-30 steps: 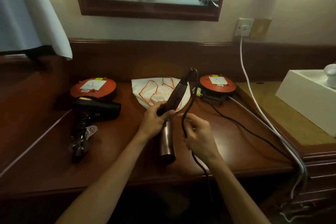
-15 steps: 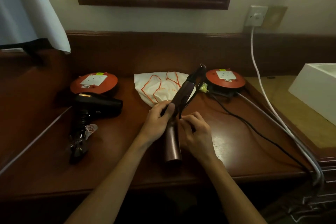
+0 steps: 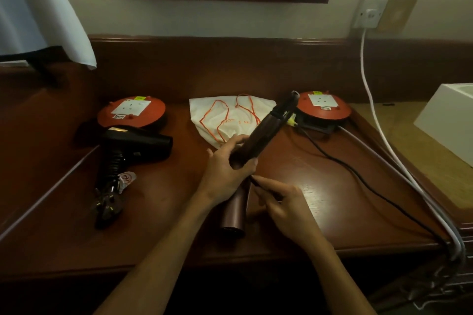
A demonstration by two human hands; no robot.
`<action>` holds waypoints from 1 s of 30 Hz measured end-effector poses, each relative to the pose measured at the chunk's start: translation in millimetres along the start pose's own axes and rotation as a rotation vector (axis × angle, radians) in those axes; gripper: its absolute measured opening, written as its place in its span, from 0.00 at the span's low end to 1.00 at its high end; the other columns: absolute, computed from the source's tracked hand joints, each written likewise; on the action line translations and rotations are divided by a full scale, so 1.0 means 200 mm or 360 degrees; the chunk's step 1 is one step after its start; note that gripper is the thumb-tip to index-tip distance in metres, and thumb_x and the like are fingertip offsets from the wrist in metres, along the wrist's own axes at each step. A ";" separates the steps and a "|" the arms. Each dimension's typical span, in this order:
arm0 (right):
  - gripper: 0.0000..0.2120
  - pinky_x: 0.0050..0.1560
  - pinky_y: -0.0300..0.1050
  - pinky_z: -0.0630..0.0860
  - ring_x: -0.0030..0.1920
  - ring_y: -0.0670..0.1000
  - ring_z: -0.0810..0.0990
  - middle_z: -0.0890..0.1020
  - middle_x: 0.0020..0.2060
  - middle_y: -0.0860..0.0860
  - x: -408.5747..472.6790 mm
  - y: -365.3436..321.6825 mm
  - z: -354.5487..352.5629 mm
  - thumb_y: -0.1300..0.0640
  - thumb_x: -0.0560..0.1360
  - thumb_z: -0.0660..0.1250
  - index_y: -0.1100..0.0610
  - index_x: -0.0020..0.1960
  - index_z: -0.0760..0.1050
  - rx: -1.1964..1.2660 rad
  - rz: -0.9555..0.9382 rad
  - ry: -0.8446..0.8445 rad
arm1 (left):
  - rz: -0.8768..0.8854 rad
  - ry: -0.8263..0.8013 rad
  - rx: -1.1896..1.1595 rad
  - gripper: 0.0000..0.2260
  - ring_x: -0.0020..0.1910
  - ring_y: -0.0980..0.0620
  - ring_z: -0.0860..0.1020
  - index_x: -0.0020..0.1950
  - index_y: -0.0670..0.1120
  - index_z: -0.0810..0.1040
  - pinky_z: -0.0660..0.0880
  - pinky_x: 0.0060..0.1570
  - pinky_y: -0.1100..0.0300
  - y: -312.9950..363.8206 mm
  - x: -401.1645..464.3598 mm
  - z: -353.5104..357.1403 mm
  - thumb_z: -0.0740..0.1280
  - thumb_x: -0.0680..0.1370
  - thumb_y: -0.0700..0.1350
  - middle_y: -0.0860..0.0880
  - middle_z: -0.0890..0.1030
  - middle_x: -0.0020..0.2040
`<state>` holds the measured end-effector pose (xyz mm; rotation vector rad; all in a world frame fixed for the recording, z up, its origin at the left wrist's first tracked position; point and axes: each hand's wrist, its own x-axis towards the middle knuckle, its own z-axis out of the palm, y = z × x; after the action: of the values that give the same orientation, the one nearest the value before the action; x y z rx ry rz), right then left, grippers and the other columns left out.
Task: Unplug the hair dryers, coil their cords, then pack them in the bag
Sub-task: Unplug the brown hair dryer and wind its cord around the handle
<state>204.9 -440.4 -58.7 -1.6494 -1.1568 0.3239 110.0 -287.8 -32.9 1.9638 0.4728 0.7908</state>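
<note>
Dark reddish wood forms the desk (image 3: pixel 320 215), the largest surface, bearing everything in use. At its rear lie two orange cable reels (image 3: pixel 131 112) (image 3: pixel 323 108), each with a white socket on top, and between them a limp white drawstring bag (image 3: pixel 225 120) with orange cord, flat and soft, likely needing one hand to hold its mouth wide. Left of centre rests the black hair dryer (image 3: pixel 135 144), its cord bundled near the handle and its plug (image 3: pixel 107 208) lying free on the desk. The maroon hair dryer (image 3: pixel 258 135) sits at centre, handle raised toward the right reel and barrel pointing at the desk's near edge; rigid and smooth, it appears light enough for one hand and is best taken at the junction of handle and barrel. The left hand (image 3: pixel 225 171) is wrapped firmly around that junction. The right hand (image 3: pixel 286 208) pinches the thin black cord (image 3: pixel 358 176), which trails off the right edge; pliable yet springy, the cord will probably resist tight loops.
</note>
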 end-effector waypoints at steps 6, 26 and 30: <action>0.19 0.31 0.37 0.71 0.28 0.45 0.76 0.81 0.30 0.55 0.04 0.04 -0.17 0.44 0.77 0.69 0.59 0.37 0.81 -0.0178 0.0232 -0.0062 | 0.0046 -0.0199 0.0439 0.22 0.81 0.46 0.58 0.74 0.53 0.68 0.30 0.74 0.31 0.02 0.02 0.01 0.59 0.82 0.60 0.50 0.72 0.74; 0.24 0.29 0.42 0.68 0.30 0.55 0.69 0.73 0.34 0.60 0.31 0.09 -0.52 0.52 0.72 0.75 0.74 0.48 0.75 -0.0014 0.0791 -0.0805 | 0.0067 -0.0642 0.0371 0.21 0.71 0.52 0.70 0.73 0.58 0.68 0.68 0.72 0.42 0.08 0.00 -0.08 0.69 0.81 0.50 0.56 0.74 0.68; 0.04 0.30 0.40 0.69 0.30 0.50 0.71 0.77 0.33 0.56 0.40 0.06 -0.58 0.64 0.78 0.69 0.63 0.44 0.78 -0.0020 0.0750 -0.0691 | 0.0103 -0.0797 0.0540 0.31 0.67 0.65 0.62 0.81 0.54 0.57 0.54 0.78 0.38 0.14 -0.01 -0.06 0.69 0.82 0.45 0.55 0.73 0.70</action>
<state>330.5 -444.1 3.9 -1.9101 -1.0618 1.0153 100.8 -295.1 -5.2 2.4024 0.2514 0.2407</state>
